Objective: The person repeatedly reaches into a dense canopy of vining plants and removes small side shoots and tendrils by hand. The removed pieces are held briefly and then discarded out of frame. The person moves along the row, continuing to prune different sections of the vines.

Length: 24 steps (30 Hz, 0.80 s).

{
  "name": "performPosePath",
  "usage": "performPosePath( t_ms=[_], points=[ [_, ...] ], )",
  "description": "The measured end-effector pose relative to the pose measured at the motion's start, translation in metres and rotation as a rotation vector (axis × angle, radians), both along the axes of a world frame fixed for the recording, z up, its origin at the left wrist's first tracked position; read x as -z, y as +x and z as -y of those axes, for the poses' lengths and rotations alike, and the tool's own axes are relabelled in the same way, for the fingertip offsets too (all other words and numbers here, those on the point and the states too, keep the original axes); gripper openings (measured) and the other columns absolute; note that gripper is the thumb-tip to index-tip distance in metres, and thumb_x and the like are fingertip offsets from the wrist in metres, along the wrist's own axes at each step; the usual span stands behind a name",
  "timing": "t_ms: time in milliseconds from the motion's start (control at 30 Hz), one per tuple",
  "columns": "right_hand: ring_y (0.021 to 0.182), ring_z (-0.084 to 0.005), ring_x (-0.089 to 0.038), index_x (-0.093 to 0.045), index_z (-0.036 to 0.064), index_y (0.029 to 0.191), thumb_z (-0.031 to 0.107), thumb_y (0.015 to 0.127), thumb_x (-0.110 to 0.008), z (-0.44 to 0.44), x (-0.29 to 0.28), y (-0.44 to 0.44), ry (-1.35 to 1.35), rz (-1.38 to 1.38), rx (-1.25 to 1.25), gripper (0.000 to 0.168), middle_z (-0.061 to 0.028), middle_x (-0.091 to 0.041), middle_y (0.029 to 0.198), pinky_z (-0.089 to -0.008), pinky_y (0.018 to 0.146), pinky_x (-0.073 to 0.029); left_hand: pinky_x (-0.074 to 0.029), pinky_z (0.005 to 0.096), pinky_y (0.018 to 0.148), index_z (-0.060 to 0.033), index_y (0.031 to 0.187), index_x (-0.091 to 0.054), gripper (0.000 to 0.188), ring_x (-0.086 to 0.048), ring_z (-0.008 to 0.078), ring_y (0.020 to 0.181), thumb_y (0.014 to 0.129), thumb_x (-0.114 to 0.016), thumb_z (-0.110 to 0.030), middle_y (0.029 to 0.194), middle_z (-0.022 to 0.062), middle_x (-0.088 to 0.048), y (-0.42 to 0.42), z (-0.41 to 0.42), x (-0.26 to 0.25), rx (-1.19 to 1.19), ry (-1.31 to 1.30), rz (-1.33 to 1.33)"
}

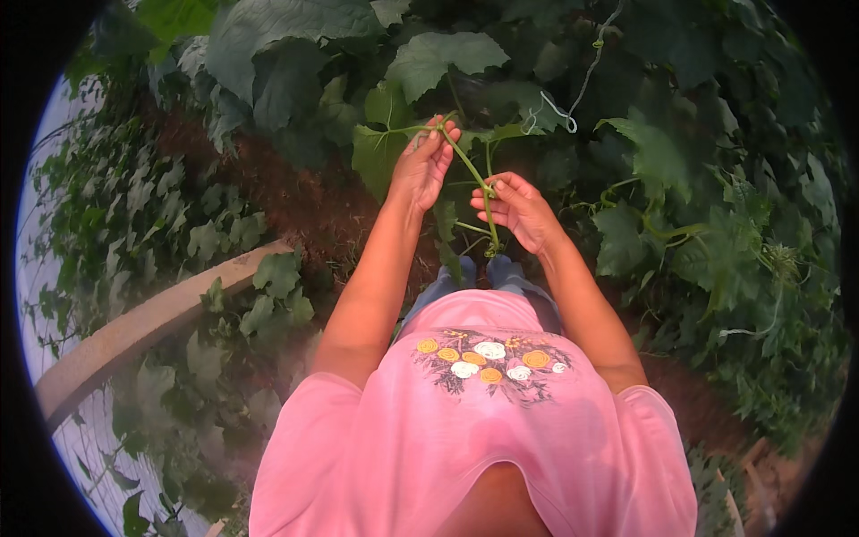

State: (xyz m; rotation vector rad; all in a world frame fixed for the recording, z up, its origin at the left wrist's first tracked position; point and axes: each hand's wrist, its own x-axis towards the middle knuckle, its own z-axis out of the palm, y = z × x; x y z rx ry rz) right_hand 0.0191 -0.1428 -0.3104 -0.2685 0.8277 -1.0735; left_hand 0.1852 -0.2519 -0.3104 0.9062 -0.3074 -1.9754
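Observation:
A green vine stem [470, 163] with leaves and side shoots runs slantwise between my two hands. My left hand [427, 164] pinches its upper part between thumb and fingers, where a leaf stalk [409, 129] branches off to the left. Lower down, my right hand [517, 208] grips the stem at a node with thumb and forefinger, the other fingers loosely curled. Below that hand the stem hangs to a curled tip [493, 248] just above my feet. A broad leaf [377, 158] hangs beside my left hand.
A white string [589, 74] dangles at the upper right, its looped end right of my hands. Dense vines [718, 248] fill the right side. Reddish soil [322, 201] shows at left. A pale post or beam [161, 319] slants through the foliage there.

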Motion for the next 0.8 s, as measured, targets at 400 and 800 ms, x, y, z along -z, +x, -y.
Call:
performPosePath(
  t_ms=[400,800],
  points=[
    [0.097,-0.0237,-0.062,-0.050,0.005,0.104,0.020,0.094,-0.050,-0.004,-0.010,0.016,-0.034,0.107,0.042,0.018,-0.0165,-0.061,0.105,-0.0362,0.083,-0.052,-0.052,0.0291,0.077,-0.0051,0.119,-0.050,0.034,-0.060,0.0196,0.099,0.086,-0.045,0.001,0.115,0.0102,-0.058,0.002,0.008,-0.002,0.082,0.037,-0.132],
    [0.091,-0.0299,-0.056,-0.064,0.007,0.085,0.016,0.075,-0.063,0.003,-0.033,0.032,-0.508,-1.533,-0.055,0.013,-0.0108,-0.057,0.098,-0.0369,0.074,-0.046,-0.040,0.0195,0.052,-0.0037,0.120,-0.049,0.030,-0.048,0.0062,0.062,0.093,-0.048,-0.016,0.083,0.0036,-0.061,-0.018,-0.019,-0.014,0.098,-0.051,0.330]
  ],
)
